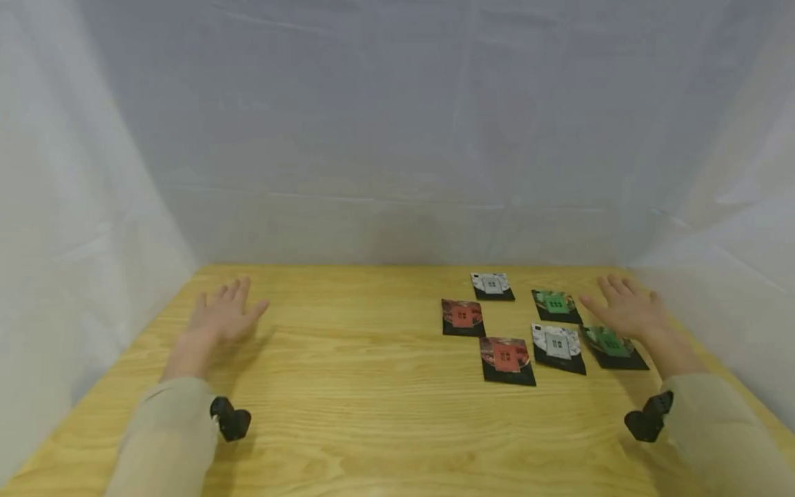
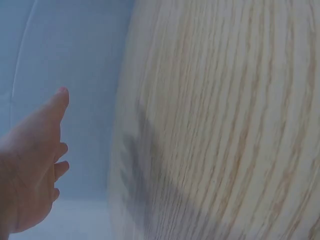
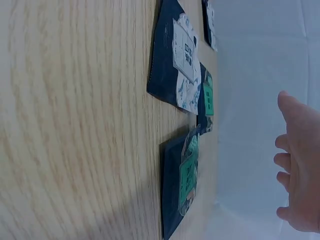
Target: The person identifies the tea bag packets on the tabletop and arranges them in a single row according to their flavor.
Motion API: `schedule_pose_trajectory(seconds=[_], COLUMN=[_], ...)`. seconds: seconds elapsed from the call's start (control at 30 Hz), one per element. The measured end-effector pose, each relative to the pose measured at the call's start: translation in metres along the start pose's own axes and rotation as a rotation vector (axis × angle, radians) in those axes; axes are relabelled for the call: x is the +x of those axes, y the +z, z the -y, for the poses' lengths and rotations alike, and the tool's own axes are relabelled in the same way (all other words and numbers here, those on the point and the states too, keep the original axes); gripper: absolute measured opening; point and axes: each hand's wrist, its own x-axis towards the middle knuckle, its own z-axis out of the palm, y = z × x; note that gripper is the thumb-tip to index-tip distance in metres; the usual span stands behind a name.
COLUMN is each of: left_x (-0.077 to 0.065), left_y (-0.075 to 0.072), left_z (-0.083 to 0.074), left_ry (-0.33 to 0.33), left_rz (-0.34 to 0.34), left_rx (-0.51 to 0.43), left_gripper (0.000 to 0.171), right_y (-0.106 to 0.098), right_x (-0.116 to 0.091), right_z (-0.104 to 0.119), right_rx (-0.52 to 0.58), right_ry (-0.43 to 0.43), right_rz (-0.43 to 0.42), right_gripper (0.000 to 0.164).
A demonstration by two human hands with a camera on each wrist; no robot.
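Observation:
My left hand [image 1: 223, 317] hovers over the left side of the table with its fingers spread, holding nothing; its shadow falls on the wood. On the other side my right hand [image 1: 630, 310], also spread and holding nothing, is raised beside a green-labelled packet [image 1: 611, 344], overlapping its corner in the head view. Another green packet [image 1: 555, 304] lies farther back. White-and-black packets lie at the back [image 1: 493, 285] and nearer the front [image 1: 557, 346]. Two red packets, one farther back [image 1: 462, 317] and one nearer [image 1: 507, 359], lie left of these.
The wooden table [image 1: 348, 414] has pale sheeting [image 1: 385, 138] hanging behind it and along both sides. A small black camera is strapped on each wrist, left [image 1: 230, 418] and right [image 1: 649, 417].

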Motion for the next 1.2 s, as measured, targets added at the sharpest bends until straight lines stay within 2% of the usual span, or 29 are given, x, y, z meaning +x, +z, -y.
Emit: schedule_pose_trajectory(seconds=[0.17, 0.43, 0.73, 1.2], left_x=[-0.001, 0.01, 0.02, 0.036], left_y=[0.004, 0.01, 0.019, 0.042], left_z=[-0.01, -0.038, -0.089, -0.168], left_ry=[0.01, 0.064, 0.178, 0.263], left_rz=[-0.001, -0.015, 0.008, 0.099], left_rx=[0.012, 0.036, 0.022, 0.075], left_gripper=[0.087, 0.087, 0.075, 0.073], right_y=[0.005, 0.013, 0.029, 0.047], right_x=[-0.001, -0.012, -0.03, -0.05], right_z=[0.003, 0.011, 0.024, 0.041], right_rx=[-0.041, -0.013, 0.003, 0.023], right_ry=[-0.061, -0.163, -0.261, -0.305], right_rz=[-0.027, -0.015, -0.028, 0.039], right_gripper=[0.081, 0.076, 0.072, 0.07])
